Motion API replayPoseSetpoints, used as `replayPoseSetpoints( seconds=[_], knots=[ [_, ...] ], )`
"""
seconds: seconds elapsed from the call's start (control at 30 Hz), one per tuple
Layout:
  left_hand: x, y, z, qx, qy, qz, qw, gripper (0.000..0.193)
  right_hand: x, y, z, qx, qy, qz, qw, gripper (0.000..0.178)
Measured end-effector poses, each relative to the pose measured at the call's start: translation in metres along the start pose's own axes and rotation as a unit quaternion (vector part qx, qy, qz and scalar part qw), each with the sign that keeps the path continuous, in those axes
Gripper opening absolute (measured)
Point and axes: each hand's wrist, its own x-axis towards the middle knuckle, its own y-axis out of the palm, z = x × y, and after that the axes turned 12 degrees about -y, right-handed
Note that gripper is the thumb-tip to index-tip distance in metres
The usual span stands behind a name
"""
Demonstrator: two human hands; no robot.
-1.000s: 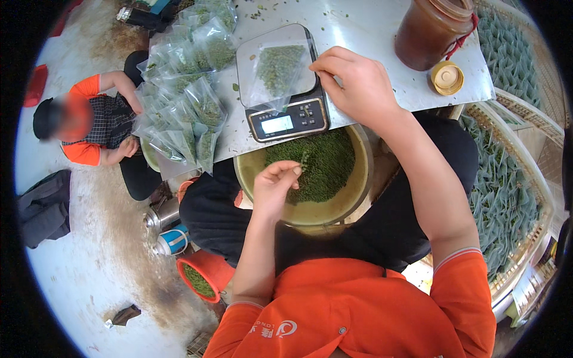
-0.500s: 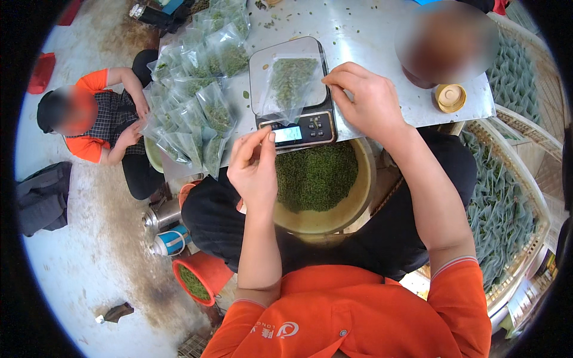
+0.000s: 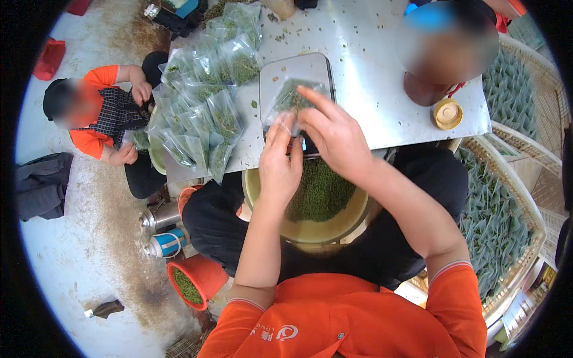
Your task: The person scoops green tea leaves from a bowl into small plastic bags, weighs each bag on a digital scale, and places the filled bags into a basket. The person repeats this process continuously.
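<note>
A clear plastic bag of green tea leaves point(image 3: 287, 98) is tilted over the silver pan of a digital scale point(image 3: 279, 67). My left hand point(image 3: 280, 158) is closed on the bag's near end, the fingers pressed together. On the other side my right hand point(image 3: 334, 134) grips the bag's right edge, its index finger reaching across the plastic. My hands cover most of the scale's display. Below the table edge, between my legs, a yellowish basin point(image 3: 325, 232) holds loose green leaves point(image 3: 322, 191).
Filled clear bags point(image 3: 209, 119) are heaped left on the metal table point(image 3: 370, 77). A brown jar point(image 3: 424, 89) and its round lid point(image 3: 447, 113) stand right. Woven trays of bags point(image 3: 492, 221) lie beyond. At left sits a co-worker point(image 3: 110, 113); a red bucket point(image 3: 203, 277) stands below.
Both hands have come together on the bag, the right moving left and down, the left moving right. The bag has tilted and is partly covered. The whole view has shifted slightly.
</note>
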Motion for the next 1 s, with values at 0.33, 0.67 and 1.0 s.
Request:
replayPoseSetpoints(
  seconds=[0.33,0.67,1.0],
  knots=[
    [0.014,-0.073,-0.075,0.273,0.184,0.026,0.944,0.029,0.008,-0.001,0.006,0.017,0.005,-0.019,1.000,0.062],
    [0.007,-0.065,-0.067,0.331,0.147,0.074,0.929,0.037,0.007,-0.001,0.005,-0.003,-0.045,-0.014,0.999,0.058],
    [-0.011,-0.068,-0.083,0.270,0.165,0.017,0.948,0.028,0.004,-0.007,0.004,-0.031,-0.086,-0.059,0.994,0.036]
  ],
)
